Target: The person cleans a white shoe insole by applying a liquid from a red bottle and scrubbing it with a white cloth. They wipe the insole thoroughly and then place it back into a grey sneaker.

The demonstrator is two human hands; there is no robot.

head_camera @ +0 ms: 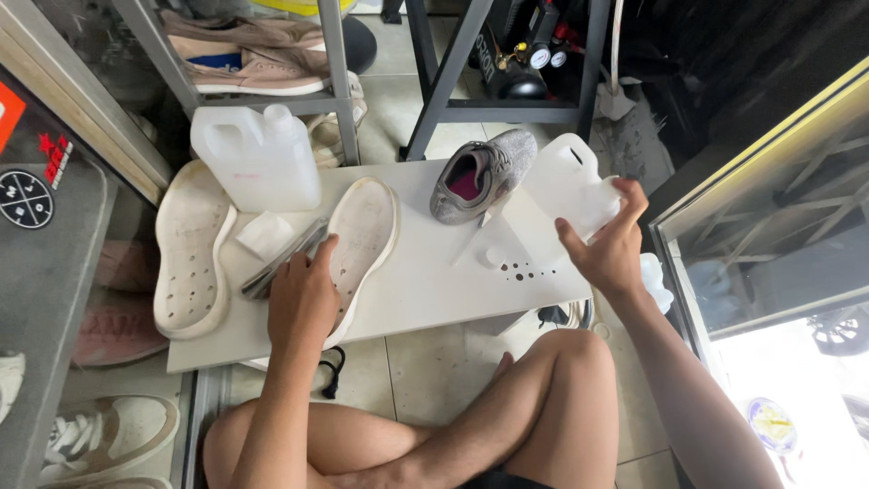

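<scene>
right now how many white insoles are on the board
2. One insole lies at the board's left end, overhanging its edge. The other insole lies nearer the middle, under the left hand. More may be hidden.

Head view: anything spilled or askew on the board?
Dark drops dot the white board below the tilted jug in the right hand. One insole overhangs the left edge. The grey shoe lies on its side.

The left hand (303,294) covers part of the white insole (362,240), and the brush (285,258) bristles cannot be made out
</scene>
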